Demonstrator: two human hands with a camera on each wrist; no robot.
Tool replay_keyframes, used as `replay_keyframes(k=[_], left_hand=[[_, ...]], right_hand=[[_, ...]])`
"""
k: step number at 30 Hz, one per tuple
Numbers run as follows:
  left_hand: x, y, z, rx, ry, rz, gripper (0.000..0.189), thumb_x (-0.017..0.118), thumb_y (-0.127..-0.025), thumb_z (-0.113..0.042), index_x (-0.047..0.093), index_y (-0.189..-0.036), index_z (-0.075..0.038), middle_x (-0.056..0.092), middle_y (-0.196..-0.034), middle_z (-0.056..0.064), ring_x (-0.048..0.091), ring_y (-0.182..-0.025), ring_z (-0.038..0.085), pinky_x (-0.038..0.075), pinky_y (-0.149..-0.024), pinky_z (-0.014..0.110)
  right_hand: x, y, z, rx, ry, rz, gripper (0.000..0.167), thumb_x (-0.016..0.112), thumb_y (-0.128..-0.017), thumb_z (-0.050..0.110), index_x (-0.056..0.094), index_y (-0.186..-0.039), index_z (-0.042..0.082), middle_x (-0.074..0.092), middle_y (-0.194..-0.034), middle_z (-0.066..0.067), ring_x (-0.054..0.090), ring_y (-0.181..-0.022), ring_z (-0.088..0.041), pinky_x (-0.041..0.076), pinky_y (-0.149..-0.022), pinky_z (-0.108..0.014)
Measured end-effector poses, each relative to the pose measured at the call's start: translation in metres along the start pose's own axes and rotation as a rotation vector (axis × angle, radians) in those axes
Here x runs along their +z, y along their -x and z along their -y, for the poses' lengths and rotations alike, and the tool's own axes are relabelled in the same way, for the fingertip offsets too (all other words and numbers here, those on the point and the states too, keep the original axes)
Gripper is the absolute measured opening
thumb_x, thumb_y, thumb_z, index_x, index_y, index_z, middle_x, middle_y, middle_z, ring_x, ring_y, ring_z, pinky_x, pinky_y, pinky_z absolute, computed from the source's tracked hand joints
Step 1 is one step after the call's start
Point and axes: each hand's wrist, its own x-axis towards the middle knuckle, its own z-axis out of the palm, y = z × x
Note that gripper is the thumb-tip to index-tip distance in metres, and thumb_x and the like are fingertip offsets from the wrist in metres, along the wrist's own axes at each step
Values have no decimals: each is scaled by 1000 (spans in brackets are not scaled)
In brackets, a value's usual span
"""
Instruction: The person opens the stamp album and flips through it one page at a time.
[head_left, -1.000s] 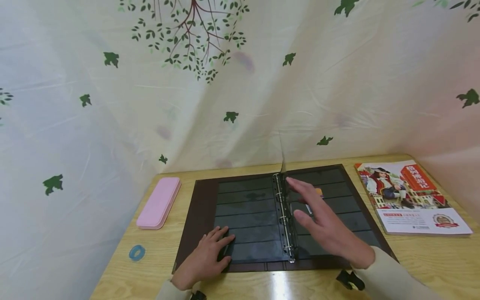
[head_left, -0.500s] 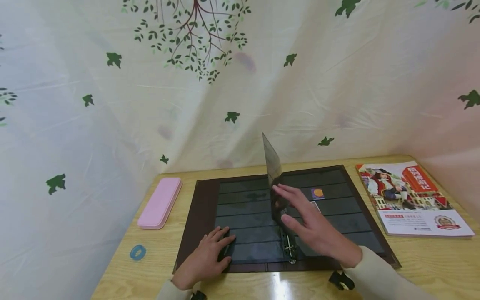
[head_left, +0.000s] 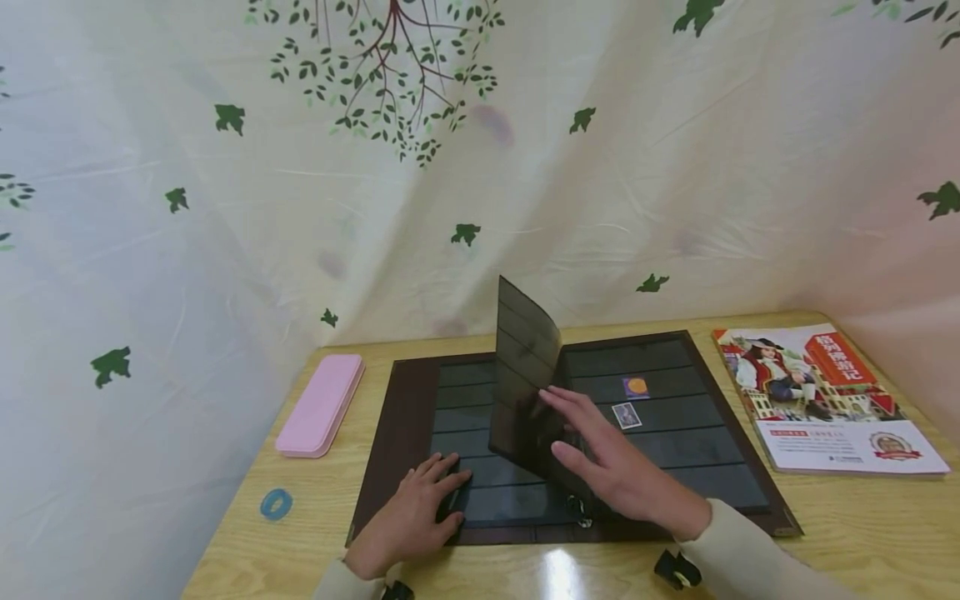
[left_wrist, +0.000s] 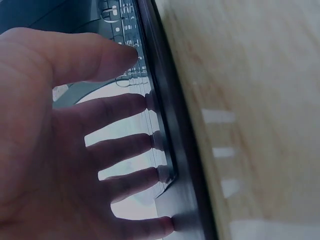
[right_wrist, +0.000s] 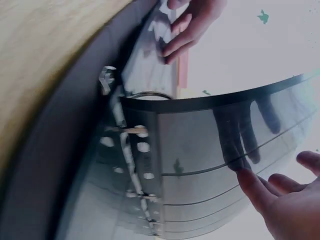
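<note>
A stamp album (head_left: 405, 408) with ring binding lies open on the table. One dark pocketed page (head_left: 525, 337) stands up from the rings, leaning left. My right hand (head_left: 618, 467) touches this page with extended fingers. In the right wrist view a fingertip meets the page (right_wrist: 195, 190), which curves and reflects the fingers. My left hand (head_left: 411, 518) rests on the lower left of the album, fingers spread; the left wrist view shows its fingertips (left_wrist: 159, 174) on the surface. On the right page sit an orange-and-purple stamp (head_left: 637, 387) and a grey stamp with a white border (head_left: 627, 416).
A pink case (head_left: 318, 406) lies left of the album, with a blue ring-shaped roll (head_left: 276, 504) nearer the front. To the right is a book with an illustrated cover (head_left: 828, 400). A leaf-patterned cloth (head_left: 420, 275) hangs behind the wooden table (head_left: 240, 550).
The standing page has swung from nearly upright over to the left, my right hand moving left with it. Both stamps now show fully. My left hand has stayed in place.
</note>
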Motion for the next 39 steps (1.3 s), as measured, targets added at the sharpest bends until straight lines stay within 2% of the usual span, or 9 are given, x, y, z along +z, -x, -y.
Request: replay_keyframes(k=[3,9,15,18,22,25,32,36,39], left_hand=[[0,-1,0,-5,6,-4,48,61,-91,-27,52,-137,-15,36,-146,12,29,-134,37,26,-96,66],[-1,-2,3,-16,5,-11,43,62,-91,-27,57,-131,-14,39,-145,12,30,-133,37,28,-91,68],[-6,-3,10,-17,22,-18,35,57,-94,-20,60,-124,-4,42,-140,21,33,-131,37,29,-90,69],[-12,-5,14,-12,54,-101,37,51,-96,-11,52,-132,-1,44,-137,19,40,-127,34,32,-92,64],[-19,-7,17,-36,134,-232,38,50,-97,-5,46,-135,-1,48,-132,13,46,-123,27,39,-96,48],[-23,-6,17,-57,176,-267,39,52,-97,-8,46,-135,-3,47,-132,10,46,-123,23,38,-97,44],[-26,-7,14,-36,159,-355,36,53,-97,-11,50,-133,-4,46,-133,8,43,-124,23,37,-98,46],[-27,-7,11,-18,155,-355,36,52,-98,-13,51,-133,-5,43,-137,8,38,-128,25,34,-100,48],[-25,-8,10,11,157,-284,39,52,-99,-18,50,-137,-10,38,-144,10,32,-132,28,29,-100,56]], right_hand=[[5,3,-7,51,2,4,51,49,-100,28,36,-147,14,26,-151,-4,46,-122,-25,41,-90,-52],[12,7,-19,104,80,74,52,49,-99,36,43,-143,8,26,-152,-5,24,-137,-28,32,-98,-55],[14,6,-23,90,199,187,51,57,-96,25,43,-143,8,28,-151,-7,26,-136,-28,35,-98,-51],[15,4,-24,71,252,218,51,60,-95,18,45,-141,5,30,-149,-9,27,-135,-29,36,-98,-49],[15,2,-22,50,292,240,50,62,-93,15,46,-139,1,32,-148,-11,28,-135,-31,37,-97,-49],[15,2,-21,56,298,252,51,62,-93,15,46,-139,1,33,-147,-12,28,-134,-32,37,-96,-49],[16,0,-22,57,317,270,49,64,-92,14,49,-136,-1,34,-146,-13,29,-134,-32,36,-97,-50],[18,0,-23,47,331,286,48,64,-92,14,51,-134,-2,37,-145,-13,29,-134,-33,34,-99,-52],[19,1,-23,50,336,300,46,64,-91,15,52,-133,-3,38,-145,-12,28,-135,-33,30,-100,-55]])
